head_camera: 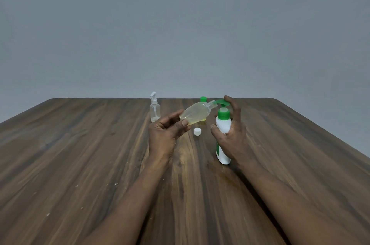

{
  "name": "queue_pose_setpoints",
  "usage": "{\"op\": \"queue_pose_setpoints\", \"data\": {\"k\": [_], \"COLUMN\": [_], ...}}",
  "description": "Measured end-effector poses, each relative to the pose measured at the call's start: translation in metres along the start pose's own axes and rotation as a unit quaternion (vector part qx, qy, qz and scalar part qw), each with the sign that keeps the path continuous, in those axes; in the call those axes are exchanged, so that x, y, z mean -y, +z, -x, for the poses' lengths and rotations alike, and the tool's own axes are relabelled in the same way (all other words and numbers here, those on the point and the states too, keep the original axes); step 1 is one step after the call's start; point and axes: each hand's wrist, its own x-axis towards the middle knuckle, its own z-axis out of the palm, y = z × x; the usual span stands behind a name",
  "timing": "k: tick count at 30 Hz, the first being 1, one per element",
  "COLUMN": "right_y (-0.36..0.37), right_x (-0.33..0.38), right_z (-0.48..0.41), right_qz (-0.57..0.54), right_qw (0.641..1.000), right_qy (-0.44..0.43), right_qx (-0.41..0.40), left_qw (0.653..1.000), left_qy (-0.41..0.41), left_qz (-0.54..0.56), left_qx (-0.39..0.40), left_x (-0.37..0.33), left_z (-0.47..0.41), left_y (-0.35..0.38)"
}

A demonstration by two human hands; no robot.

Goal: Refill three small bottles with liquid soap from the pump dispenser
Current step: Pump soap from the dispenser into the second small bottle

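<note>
- Right hand (230, 136) wrapped the white pump dispenser (223, 124), which stood on the wooden table (80, 154); a fingertip lay on its green pump head (221, 102).
- Left hand (166, 130) clamped a clear small bottle (195, 114), tilted, open neck at the pump spout; yellowish liquid inside.
- White cap (197, 131) lay on the table between the hands.
- Farther back: clear spray bottle (155, 108) upright at left; a green-capped bottle (203, 99) mostly hidden behind the held one.
</note>
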Motion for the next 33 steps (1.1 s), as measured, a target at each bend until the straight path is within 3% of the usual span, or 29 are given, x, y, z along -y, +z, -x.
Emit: {"op": "queue_pose_setpoints", "data": {"k": [6, 12, 24, 33], "right_y": [0.0022, 0.0003, 0.0024, 0.0009], "right_x": [0.0002, 0.0018, -0.0021, 0.0004], "right_z": [0.0, 0.0008, -0.0001, 0.0013], "right_qz": [-0.005, -0.005, -0.001, -0.001], "right_qw": [0.999, 1.0, 0.999, 1.0], "right_qy": [-0.001, -0.002, -0.002, -0.001], "right_qx": [-0.039, 0.002, -0.042, -0.005], "left_qw": [1.0, 1.0, 1.0, 1.0], "left_qy": [-0.005, -0.003, -0.001, -0.004], "left_qz": [-0.011, -0.005, -0.018, 0.002], "left_qx": [0.0, -0.004, 0.008, 0.007], "left_x": [0.0024, 0.0023, 0.0055, 0.0049], "left_z": [0.0004, -0.0005, -0.0011, -0.0016], "left_y": [-0.0012, -0.0007, -0.0036, -0.0018]}}
